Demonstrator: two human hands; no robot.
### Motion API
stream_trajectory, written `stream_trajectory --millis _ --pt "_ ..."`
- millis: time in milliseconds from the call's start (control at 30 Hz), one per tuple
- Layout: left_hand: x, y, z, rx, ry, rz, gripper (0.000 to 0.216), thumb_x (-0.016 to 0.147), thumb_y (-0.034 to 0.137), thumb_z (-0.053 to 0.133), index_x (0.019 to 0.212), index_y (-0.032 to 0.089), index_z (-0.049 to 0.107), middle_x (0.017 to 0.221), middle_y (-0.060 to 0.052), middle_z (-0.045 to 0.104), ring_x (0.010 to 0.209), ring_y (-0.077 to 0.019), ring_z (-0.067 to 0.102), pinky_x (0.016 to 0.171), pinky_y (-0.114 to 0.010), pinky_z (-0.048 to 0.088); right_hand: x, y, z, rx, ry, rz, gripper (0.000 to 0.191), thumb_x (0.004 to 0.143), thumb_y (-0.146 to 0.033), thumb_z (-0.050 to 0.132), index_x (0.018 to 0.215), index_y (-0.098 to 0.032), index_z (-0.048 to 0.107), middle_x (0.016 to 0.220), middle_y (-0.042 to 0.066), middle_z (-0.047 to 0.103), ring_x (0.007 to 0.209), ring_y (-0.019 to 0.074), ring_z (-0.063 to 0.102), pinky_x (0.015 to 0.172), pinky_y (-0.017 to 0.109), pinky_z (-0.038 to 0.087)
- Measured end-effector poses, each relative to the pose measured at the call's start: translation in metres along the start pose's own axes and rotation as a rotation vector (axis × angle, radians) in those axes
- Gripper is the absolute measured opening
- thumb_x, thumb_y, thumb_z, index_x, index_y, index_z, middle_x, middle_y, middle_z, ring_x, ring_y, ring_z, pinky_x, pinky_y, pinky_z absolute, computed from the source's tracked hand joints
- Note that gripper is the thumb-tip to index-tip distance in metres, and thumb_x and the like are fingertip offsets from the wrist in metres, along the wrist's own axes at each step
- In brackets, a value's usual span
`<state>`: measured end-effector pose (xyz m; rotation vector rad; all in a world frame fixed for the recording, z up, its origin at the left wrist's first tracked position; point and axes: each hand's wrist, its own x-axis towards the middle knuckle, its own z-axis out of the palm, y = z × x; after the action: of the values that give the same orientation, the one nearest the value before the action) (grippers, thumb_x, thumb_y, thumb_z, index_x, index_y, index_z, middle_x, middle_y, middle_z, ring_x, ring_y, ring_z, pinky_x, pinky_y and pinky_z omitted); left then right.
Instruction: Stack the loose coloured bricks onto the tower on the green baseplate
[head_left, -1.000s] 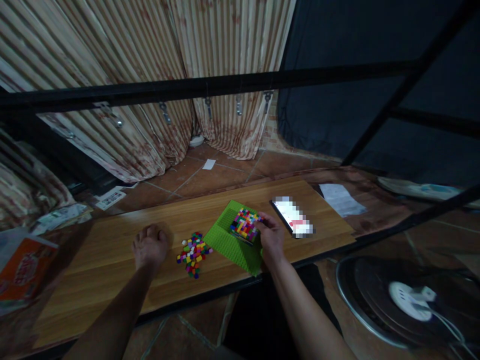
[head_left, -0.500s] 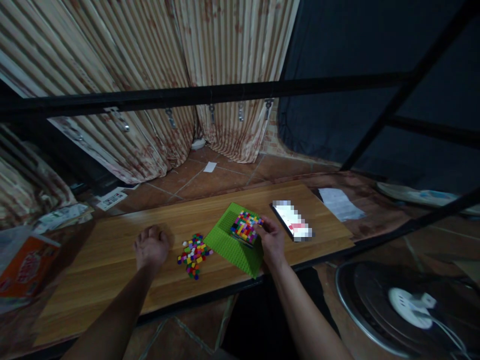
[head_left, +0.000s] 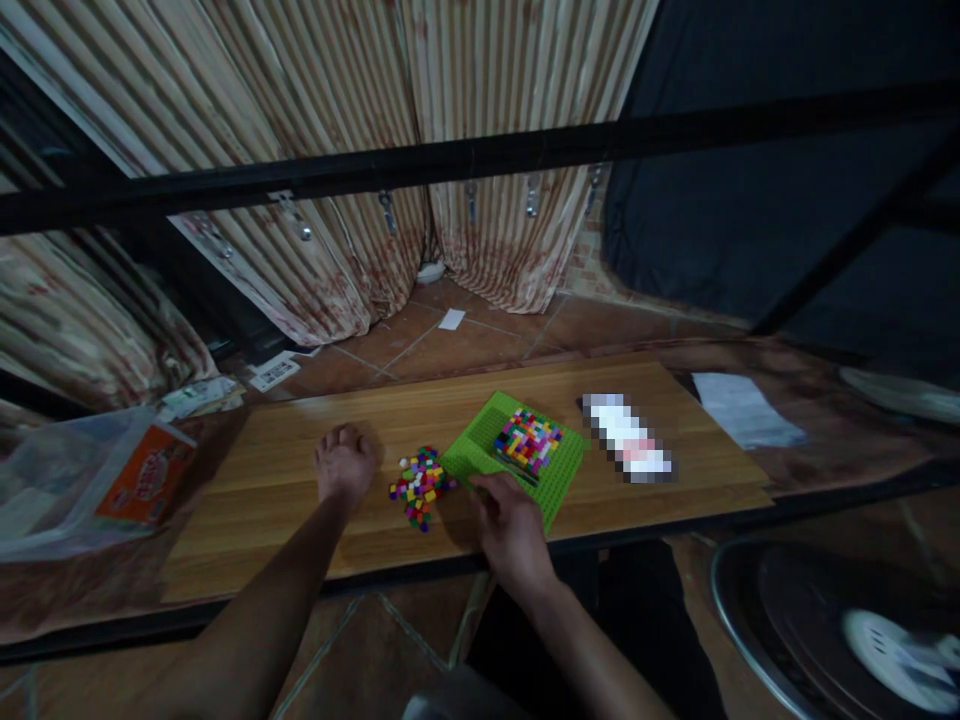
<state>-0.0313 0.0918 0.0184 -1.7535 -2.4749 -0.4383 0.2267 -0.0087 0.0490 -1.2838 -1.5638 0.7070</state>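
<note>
My left hand (head_left: 346,465) lies on the wooden board, palm down and open, left of a pile of small coloured bricks (head_left: 420,487). My right hand (head_left: 514,530) is at the near left edge of a green studded baseplate (head_left: 566,480). Its thumb and fingers are pinched together; what they hold, if anything, is too small or hidden to tell. On the baseplate sits a tight block of multicoloured bricks (head_left: 529,440). A thin dark strip shows along the block's near side. My right hand covers part of the baseplate's near side.
A phone with a blurred screen (head_left: 628,440) lies right of the baseplate on the wooden board (head_left: 277,500). At the left is a clear plastic tub (head_left: 67,480) with an orange label. White paper (head_left: 746,408) lies beyond the board's right end. A dark metal bar (head_left: 337,165) crosses behind.
My right hand has moved from the brick block's right side to the baseplate's near left edge. My left hand stays on the board. The whole view has shifted left.
</note>
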Motion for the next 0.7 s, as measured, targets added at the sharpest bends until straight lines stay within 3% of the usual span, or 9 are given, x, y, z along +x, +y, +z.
stream_trajectory --millis 167,433,567,700 --pt "0.001 -0.001 0.002 -0.007 0.013 0.001 0.042 0.092 0.032 0.038 0.125 0.014 0.057 0.13 -0.014 0.058 0.121 -0.0302 0.049 0.102 -0.044 0.037 0.008 0.005 0.028 -0.257 -0.154 0.025 0.033 0.09 -0.01 0.044 0.107 -0.02 0.07 0.1 0.009 0.069 0.094 0.0211 0.064 0.085 0.031 0.049" --pt "0.0 0.0 0.001 -0.003 0.006 -0.003 0.043 0.092 0.032 0.037 0.125 0.013 0.057 0.131 -0.015 0.057 0.121 -0.0294 0.049 0.102 -0.044 0.038 0.028 -0.003 0.035 -0.6 -0.394 0.076 0.027 0.087 -0.009 0.049 0.1 -0.019 0.07 0.105 0.009 0.067 0.096 0.0221 0.062 0.077 0.028 0.047" --pt "0.0 0.0 0.0 0.0 0.008 -0.002 0.043 0.092 0.032 0.037 0.125 0.013 0.058 0.131 -0.015 0.057 0.12 -0.0291 0.049 0.101 -0.044 0.038 0.027 -0.002 0.037 -0.616 -0.394 0.072 0.026 0.086 -0.007 0.05 0.096 -0.018 0.07 0.104 0.009 0.067 0.097 0.0223 0.061 0.078 0.028 0.046" --pt "0.001 0.0 -0.001 0.004 0.003 0.004 0.044 0.092 0.033 0.036 0.125 0.013 0.057 0.129 -0.016 0.058 0.12 -0.0299 0.049 0.1 -0.045 0.038 0.024 0.004 0.037 -0.495 -0.292 0.068 0.023 0.089 -0.01 0.05 0.093 -0.019 0.07 0.099 0.008 0.068 0.092 0.0207 0.062 0.077 0.028 0.045"
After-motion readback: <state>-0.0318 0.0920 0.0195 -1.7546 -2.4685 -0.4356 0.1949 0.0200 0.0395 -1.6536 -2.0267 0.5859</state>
